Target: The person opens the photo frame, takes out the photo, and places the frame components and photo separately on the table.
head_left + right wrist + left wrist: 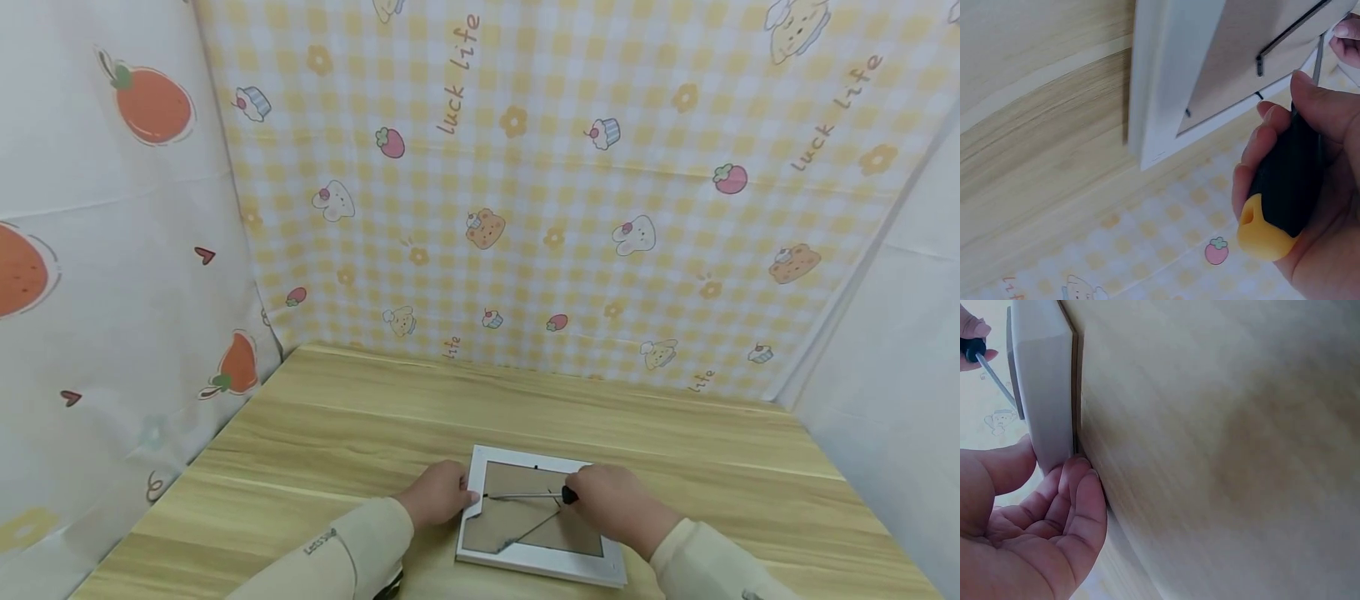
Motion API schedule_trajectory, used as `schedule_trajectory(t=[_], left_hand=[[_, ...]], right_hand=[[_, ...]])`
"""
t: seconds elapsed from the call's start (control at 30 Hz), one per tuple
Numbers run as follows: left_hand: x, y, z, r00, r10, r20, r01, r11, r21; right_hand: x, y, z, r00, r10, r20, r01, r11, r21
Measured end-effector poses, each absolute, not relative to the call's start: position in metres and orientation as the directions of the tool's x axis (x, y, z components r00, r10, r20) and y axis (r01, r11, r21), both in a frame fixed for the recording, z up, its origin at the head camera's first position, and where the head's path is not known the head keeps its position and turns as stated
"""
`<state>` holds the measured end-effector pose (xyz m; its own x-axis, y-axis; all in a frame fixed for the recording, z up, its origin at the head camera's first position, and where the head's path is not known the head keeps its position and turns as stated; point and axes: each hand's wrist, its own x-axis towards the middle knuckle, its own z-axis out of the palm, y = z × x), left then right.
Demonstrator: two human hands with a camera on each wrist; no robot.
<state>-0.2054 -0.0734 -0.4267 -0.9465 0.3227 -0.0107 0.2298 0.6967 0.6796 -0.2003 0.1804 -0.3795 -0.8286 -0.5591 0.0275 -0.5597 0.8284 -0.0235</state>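
A white picture frame [542, 568] lies back side up on the table, its brown backing board [525, 521] showing. Small black tabs stand along the inner edge of the border, such as the tab [1259, 95] in the right wrist view. My left hand [438, 495] pinches the frame's left border, thumb on top and fingers curled underneath. My right hand [618, 507] grips a screwdriver [1288, 181] by its black and yellow handle. The screwdriver's metal shaft [525, 496] lies low across the board, its tip at the left inner edge beside a tab and near my left thumb.
The wood-grain table [360, 433] extends around the frame. A yellow checked cloth [525, 275] hangs along the back. White cloths hang at both sides, the left cloth [135, 250] printed with orange fruit.
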Motion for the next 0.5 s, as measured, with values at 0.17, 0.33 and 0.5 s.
schedule_trajectory(t=[0.17, 0.33, 0.5], left_hand=[[-0.207, -0.074, -0.426, -0.945, 0.327, -0.021, 0.228, 0.704, 0.673], [-0.207, -0.071, -0.425, -0.948, 0.317, -0.028, 0.220, 0.715, 0.664], [-0.208, -0.069, -0.427, -0.954, 0.300, -0.024, 0.211, 0.725, 0.656]], right_hand=[[-0.205, 0.181, -0.380, -0.803, -0.595, 0.026, -0.595, 0.802, -0.040], [-0.209, 0.182, -0.383, -0.787, -0.616, 0.022, -0.616, 0.786, -0.052], [-0.213, 0.182, -0.386, -0.780, -0.625, 0.034, -0.625, 0.780, -0.022]])
